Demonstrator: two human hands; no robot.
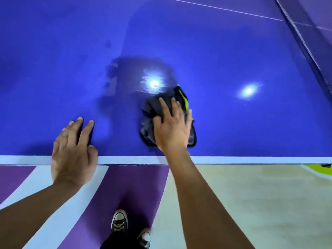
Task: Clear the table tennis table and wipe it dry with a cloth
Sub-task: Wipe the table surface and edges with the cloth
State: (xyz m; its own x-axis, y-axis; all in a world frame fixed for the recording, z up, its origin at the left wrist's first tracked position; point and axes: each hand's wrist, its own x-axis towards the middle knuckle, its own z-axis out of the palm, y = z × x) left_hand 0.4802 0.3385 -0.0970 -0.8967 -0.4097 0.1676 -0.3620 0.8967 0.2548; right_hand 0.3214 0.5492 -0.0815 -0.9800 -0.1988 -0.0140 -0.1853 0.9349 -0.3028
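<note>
The blue table tennis table (pixel 224 60) fills the upper part of the head view, with its white edge line (pixel 251 160) running across in front of me. A crumpled dark cloth with a yellow-green stripe (pixel 183 95) lies on the table near that edge. My right hand (pixel 171 127) presses flat on the cloth with straight, spread fingers. My left hand (pixel 73 151) rests flat on the table's near edge, to the left of the cloth, holding nothing. A darker wet-looking patch (pixel 129 78) shows on the surface beyond the cloth.
The net (pixel 305 38) runs along the upper right. A thin white line (pixel 224 9) crosses the far table. Two ceiling lights reflect off the surface. Below the edge are a purple, white and beige floor (pixel 251 203) and my black sneakers (pixel 119 223).
</note>
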